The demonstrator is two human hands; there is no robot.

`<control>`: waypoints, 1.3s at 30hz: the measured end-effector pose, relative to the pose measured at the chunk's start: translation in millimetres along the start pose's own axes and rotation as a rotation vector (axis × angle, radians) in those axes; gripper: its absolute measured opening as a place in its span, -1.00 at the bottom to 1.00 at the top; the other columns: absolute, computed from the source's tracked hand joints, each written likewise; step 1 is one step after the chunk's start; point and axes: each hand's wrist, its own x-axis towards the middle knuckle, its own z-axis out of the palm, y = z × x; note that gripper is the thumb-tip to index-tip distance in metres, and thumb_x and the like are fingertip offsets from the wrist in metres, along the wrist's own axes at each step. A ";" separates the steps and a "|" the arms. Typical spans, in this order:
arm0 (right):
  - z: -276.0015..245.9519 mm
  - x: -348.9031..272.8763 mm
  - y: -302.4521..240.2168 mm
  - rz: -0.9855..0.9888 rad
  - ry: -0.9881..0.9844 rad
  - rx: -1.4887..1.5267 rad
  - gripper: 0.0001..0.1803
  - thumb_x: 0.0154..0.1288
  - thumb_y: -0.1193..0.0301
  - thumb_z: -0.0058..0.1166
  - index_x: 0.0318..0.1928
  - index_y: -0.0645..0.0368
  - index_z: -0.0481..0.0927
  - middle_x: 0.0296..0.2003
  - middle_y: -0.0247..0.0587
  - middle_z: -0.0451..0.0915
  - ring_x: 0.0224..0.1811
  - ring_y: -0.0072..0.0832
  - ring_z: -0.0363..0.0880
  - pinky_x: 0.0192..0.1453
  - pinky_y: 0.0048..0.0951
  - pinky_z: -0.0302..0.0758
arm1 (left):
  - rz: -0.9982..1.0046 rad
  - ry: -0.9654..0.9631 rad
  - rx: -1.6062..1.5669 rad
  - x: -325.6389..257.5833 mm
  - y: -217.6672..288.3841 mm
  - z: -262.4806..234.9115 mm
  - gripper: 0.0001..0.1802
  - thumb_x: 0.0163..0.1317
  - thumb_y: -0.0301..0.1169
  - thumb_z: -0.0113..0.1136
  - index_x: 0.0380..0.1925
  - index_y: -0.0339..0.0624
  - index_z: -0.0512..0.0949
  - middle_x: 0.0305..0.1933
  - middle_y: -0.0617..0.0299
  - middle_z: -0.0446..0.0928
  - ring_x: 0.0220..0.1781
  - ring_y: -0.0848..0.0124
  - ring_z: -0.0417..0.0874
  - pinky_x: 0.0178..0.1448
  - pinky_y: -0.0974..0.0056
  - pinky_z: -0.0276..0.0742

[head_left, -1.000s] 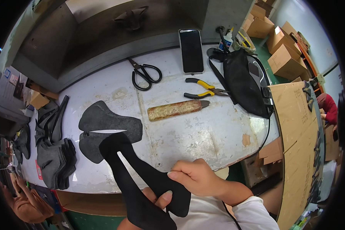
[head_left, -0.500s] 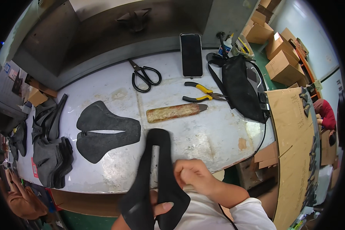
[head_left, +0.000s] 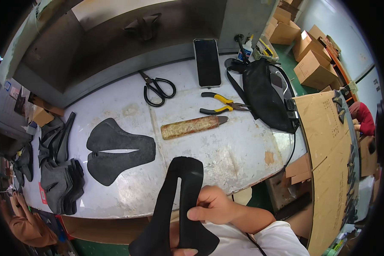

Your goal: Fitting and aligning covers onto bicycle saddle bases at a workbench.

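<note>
A black bicycle saddle (head_left: 190,179) with a long slot down its middle is held up over the table's near edge, its narrow nose pointing away from me. My left hand (head_left: 181,251) grips its wide rear end from below; part of that hand shows through the slot, the rest is hidden. With thumb on top and fingers behind, my right hand (head_left: 215,205) pinches the saddle's right edge. Left of it, a flat dark grey saddle-shaped piece (head_left: 119,138) with a narrow slit lies on the table.
On the table (head_left: 226,162) lie a wrapped-handle knife (head_left: 190,127), yellow-and-black pliers (head_left: 224,103), black scissors (head_left: 158,88), a phone (head_left: 207,64) and a black bag (head_left: 264,96). Stacked grey pieces (head_left: 62,187) sit at left. Cardboard (head_left: 324,170) stands at right; other people sit beyond.
The saddle has shifted slightly right and toward me. My right thumb, earlier curled beside it, now presses on its right edge. The view has shifted a little.
</note>
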 end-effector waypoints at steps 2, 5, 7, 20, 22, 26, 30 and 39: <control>-3.0 -3.1 9.4 -0.078 -0.088 -0.053 -0.76 0.41 0.34 0.14 -0.36 0.26 0.58 -0.48 -0.38 0.55 -0.49 -0.70 0.43 -0.44 -0.55 0.36 | 0.055 -0.078 -0.016 -3.5 5.6 6.0 -0.13 0.07 0.03 0.30 0.28 -0.26 0.28 0.01 0.07 0.46 0.11 0.24 0.46 0.20 0.01 0.30; -13.6 -5.5 34.7 -0.240 -0.179 -0.099 -0.65 0.46 0.24 0.04 -0.31 0.32 0.58 -0.37 -0.25 0.58 -0.40 -0.56 0.47 -0.36 -0.45 0.40 | 0.106 -0.178 -0.060 6.0 2.7 3.7 -0.08 0.06 0.22 0.32 0.24 -0.22 0.36 0.07 0.08 0.43 0.18 0.20 0.42 0.27 -0.05 0.24; -6.6 -8.7 43.1 -0.227 -0.143 0.161 -0.61 0.47 0.21 0.02 -0.27 0.37 0.56 -0.38 -0.21 0.57 -0.42 -0.54 0.46 -0.38 -0.44 0.39 | 0.111 -0.212 -0.051 8.9 -0.8 -1.8 -0.14 0.07 0.17 0.32 0.19 -0.24 0.38 0.05 0.08 0.45 0.15 0.20 0.44 0.23 -0.01 0.27; -2.0 -5.7 17.9 -0.255 0.054 -0.427 -0.48 0.35 0.01 0.07 -0.38 0.31 0.45 -0.50 -0.17 0.46 -0.51 -0.38 0.43 -0.41 -0.42 0.34 | 0.239 0.395 -0.033 28.8 -36.2 -32.3 -0.51 0.32 -0.06 0.02 -0.06 -0.32 0.47 -0.28 0.19 0.56 -0.21 0.40 0.57 -0.01 0.31 0.48; -2.1 5.2 16.3 -0.507 0.191 -0.857 -0.70 0.22 0.45 0.26 -0.56 0.21 0.41 -0.68 -0.17 0.33 -0.72 -0.23 0.32 -0.64 -0.36 0.22 | 0.275 0.525 -0.022 45.2 -35.5 -27.1 -0.47 0.34 0.01 -0.06 -0.10 -0.31 0.48 -0.30 0.20 0.55 -0.24 0.38 0.57 -0.04 0.31 0.48; -9.4 13.7 19.9 -0.721 0.222 -1.052 -0.71 0.21 0.46 0.26 -0.55 0.21 0.43 -0.67 -0.16 0.37 -0.70 -0.24 0.37 -0.63 -0.31 0.27 | 0.213 0.552 -0.159 54.6 -50.0 -18.7 -0.31 0.35 0.20 -0.28 -0.17 -0.30 0.45 -0.33 0.18 0.49 -0.27 0.39 0.51 -0.13 0.31 0.43; 0.5 18.8 19.7 -0.662 0.277 -0.993 -0.72 0.23 0.45 0.26 -0.54 0.22 0.45 -0.65 -0.16 0.42 -0.68 -0.25 0.45 -0.60 -0.30 0.35 | 0.373 0.332 -0.277 61.5 -62.1 -27.3 -0.10 0.23 0.48 -0.44 -0.29 -0.25 0.38 -0.36 0.21 0.37 -0.29 0.40 0.38 -0.18 0.35 0.28; 9.0 11.8 26.5 -0.252 0.204 -0.525 -0.70 0.39 0.37 0.14 -0.48 0.24 0.45 -0.64 -0.30 0.39 -0.64 -0.54 0.35 -0.53 -0.49 0.28 | 0.412 0.051 -0.736 69.1 -91.0 -61.5 -0.07 0.06 0.61 -0.34 -0.38 -0.15 0.35 -0.44 0.36 0.29 -0.40 0.47 0.28 -0.33 0.35 0.21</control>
